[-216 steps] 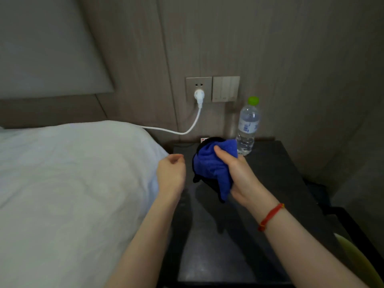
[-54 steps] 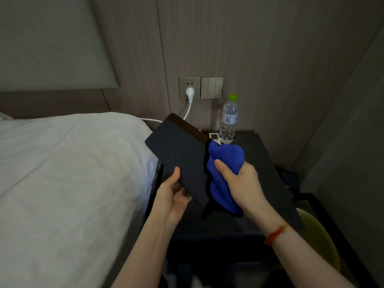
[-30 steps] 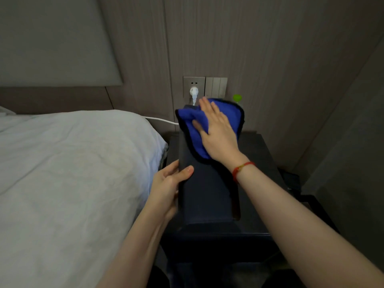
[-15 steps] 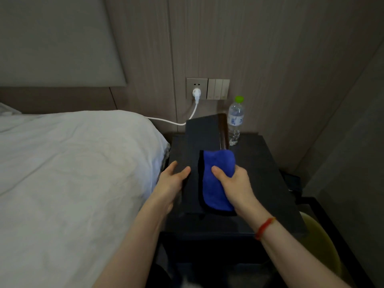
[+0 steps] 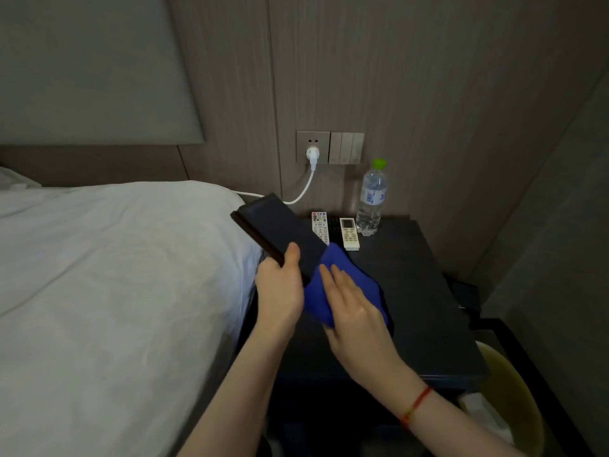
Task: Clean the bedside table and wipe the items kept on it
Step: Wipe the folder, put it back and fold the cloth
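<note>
My left hand point(image 5: 279, 290) grips the near end of a flat black box point(image 5: 280, 232), held tilted above the left side of the black bedside table point(image 5: 425, 291). My right hand point(image 5: 354, 311) lies with straight fingers on a blue cloth point(image 5: 333, 285), pressing it against the box's near end. Two white remote controls point(image 5: 349, 233) lie side by side at the back of the table. A clear water bottle point(image 5: 370, 199) with a green cap stands upright beside them, near the wall.
A bed with a white duvet point(image 5: 108, 285) borders the table on the left. A white plug and cable point(image 5: 308, 179) hang from the wall socket above the table. A yellow-green bin point(image 5: 514, 400) stands low at the right, beside a black frame.
The box has swung from lying lengthwise over the table to pointing up-left toward the bed. My right hand has flattened on the cloth at the box's near end. Both remotes now show.
</note>
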